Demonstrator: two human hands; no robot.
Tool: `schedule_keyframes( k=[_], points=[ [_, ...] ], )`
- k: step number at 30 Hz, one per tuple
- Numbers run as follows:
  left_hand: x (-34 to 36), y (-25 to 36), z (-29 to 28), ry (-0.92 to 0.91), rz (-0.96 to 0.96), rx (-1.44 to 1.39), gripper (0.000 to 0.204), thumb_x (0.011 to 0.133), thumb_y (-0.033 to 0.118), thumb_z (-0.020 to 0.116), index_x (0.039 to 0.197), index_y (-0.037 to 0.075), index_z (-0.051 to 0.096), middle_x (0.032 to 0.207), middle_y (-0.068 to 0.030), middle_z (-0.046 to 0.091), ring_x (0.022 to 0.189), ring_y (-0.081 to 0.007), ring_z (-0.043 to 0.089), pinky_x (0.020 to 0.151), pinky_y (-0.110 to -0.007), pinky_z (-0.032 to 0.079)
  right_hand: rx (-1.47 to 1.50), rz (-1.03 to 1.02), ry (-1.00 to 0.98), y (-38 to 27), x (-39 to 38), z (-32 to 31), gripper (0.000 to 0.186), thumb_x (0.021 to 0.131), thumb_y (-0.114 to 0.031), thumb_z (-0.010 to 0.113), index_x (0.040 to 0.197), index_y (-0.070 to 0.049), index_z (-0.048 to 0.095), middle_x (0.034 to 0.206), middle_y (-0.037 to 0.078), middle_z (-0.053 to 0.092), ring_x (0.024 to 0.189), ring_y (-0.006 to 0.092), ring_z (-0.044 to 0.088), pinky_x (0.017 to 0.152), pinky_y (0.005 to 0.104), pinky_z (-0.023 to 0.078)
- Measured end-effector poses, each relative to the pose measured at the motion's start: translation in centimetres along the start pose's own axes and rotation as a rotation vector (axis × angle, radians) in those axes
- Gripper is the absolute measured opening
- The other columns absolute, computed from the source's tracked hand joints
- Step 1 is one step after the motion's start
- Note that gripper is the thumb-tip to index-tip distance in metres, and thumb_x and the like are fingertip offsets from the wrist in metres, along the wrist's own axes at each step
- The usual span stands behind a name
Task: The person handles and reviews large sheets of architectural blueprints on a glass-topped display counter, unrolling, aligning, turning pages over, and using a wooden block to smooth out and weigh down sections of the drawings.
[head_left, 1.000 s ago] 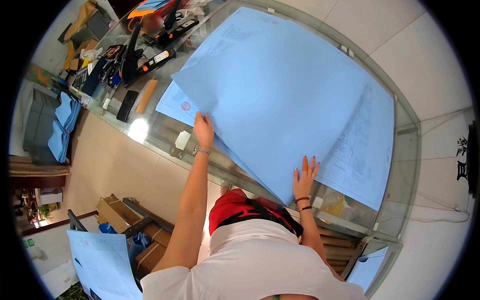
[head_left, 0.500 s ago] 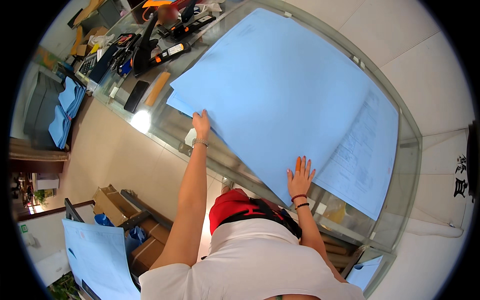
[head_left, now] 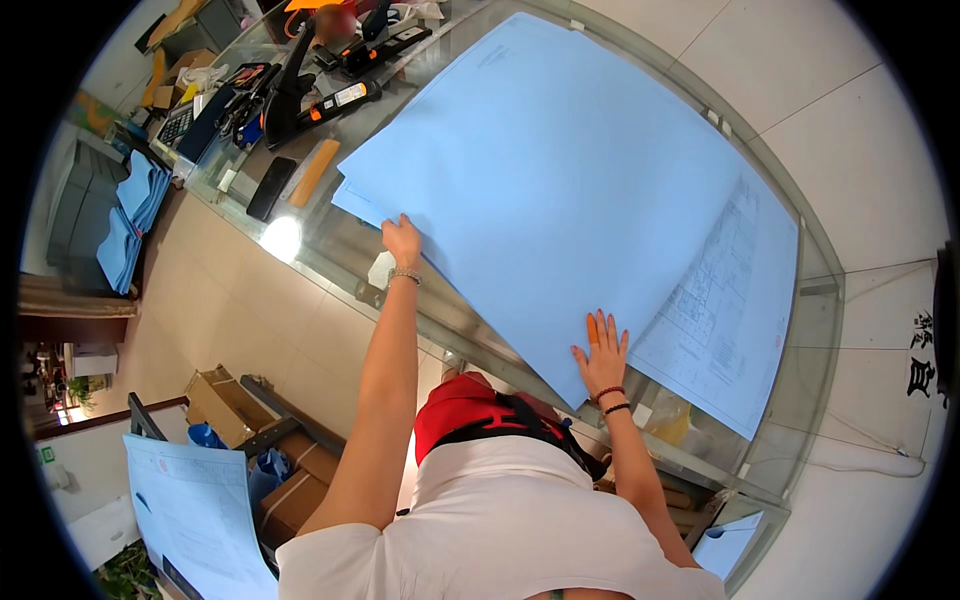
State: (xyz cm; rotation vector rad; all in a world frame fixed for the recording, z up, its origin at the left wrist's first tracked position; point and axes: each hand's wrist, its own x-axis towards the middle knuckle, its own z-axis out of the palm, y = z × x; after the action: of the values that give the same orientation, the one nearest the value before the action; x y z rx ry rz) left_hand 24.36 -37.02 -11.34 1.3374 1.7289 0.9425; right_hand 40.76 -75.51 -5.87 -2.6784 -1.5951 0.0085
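Both hands are pressing flat, fingers released, on the large blue sheet [head_left: 560, 190]: left hand [head_left: 402, 240] at its near corner, right hand [head_left: 601, 355] at its near edge, while tools [head_left: 300, 90] are crowding the glass table [head_left: 800, 400] beyond the sheet's left side.

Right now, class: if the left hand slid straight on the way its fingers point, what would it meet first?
The left hand lies at the near corner of the big blue sheet. Straight on it would probably cross only more of that sheet; the tools lie off to its left.

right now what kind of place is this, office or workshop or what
Probably a print or drafting shop's finishing area. Both hands, left hand and right hand, rest on large blue drawing sheets on a glass table, with a heavy stapler and cardboard boxes nearby.
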Motion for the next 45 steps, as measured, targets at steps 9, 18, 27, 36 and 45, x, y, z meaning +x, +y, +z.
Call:
schedule_keyframes(
  k=[9,18,27,36,45],
  points=[
    [1.3,-1.2,-0.6,0.008,-0.073,-0.077,0.043,0.082,0.017,0.057,0.11,-0.014,0.047,0.102,-0.0264,0.057,0.094,-0.0353,0.057,0.083,-0.038,0.044,0.078,0.014,-0.038,0.0,0.3,0.3,0.062,0.086,-0.04,0.047,0.137,-0.009,0.03,0.145,0.007,0.023,0.134,0.0264,0.019,0.108,0.0473,0.01],
    [-4.7,-1.3,-2.3,-0.26,-0.322,-0.543,0.02,0.073,0.005,0.061,0.09,-0.002,0.052,0.085,-0.0079,0.052,0.071,-0.0163,0.05,0.059,-0.031,0.04,0.084,0.003,-0.025,0.4,0.1,0.9,0.061,0.087,-0.04,0.046,0.137,-0.009,0.03,0.146,0.007,0.021,0.134,0.0269,0.017,0.108,0.0471,0.009],
    [-5.8,1.5,-4.3,-0.267,-0.689,-0.73,0.007,0.078,0.006,0.056,0.085,0.004,0.054,0.079,-0.0014,0.049,0.071,-0.0112,0.047,0.061,-0.027,0.038,0.109,0.003,-0.032,0.3,0.2,0.9,0.061,0.087,-0.041,0.045,0.138,-0.011,0.029,0.146,0.006,0.021,0.134,0.0261,0.017,0.108,0.0461,0.009],
    [-8.5,0.0,-5.4,-0.483,-0.514,-0.688,0.023,0.082,0.011,0.056,0.104,0.006,0.052,0.092,-0.0023,0.055,0.083,-0.0125,0.052,0.073,-0.025,0.043,0.12,0.012,-0.006,0.8,0.0,1.3,0.061,0.087,-0.043,0.046,0.138,-0.012,0.03,0.146,0.005,0.021,0.134,0.0257,0.017,0.108,0.047,0.01],
    [-17.6,1.2,-1.0,-0.384,-0.241,-0.598,0.038,0.085,0.026,0.06,0.107,0.0,0.043,0.104,-0.0083,0.053,0.093,-0.0171,0.05,0.084,-0.032,0.04,0.142,-0.002,0.021,0.9,-0.1,1.2,0.061,0.087,-0.044,0.046,0.136,-0.01,0.032,0.145,0.005,0.023,0.134,0.0256,0.019,0.107,0.0477,0.011]
  ],
)
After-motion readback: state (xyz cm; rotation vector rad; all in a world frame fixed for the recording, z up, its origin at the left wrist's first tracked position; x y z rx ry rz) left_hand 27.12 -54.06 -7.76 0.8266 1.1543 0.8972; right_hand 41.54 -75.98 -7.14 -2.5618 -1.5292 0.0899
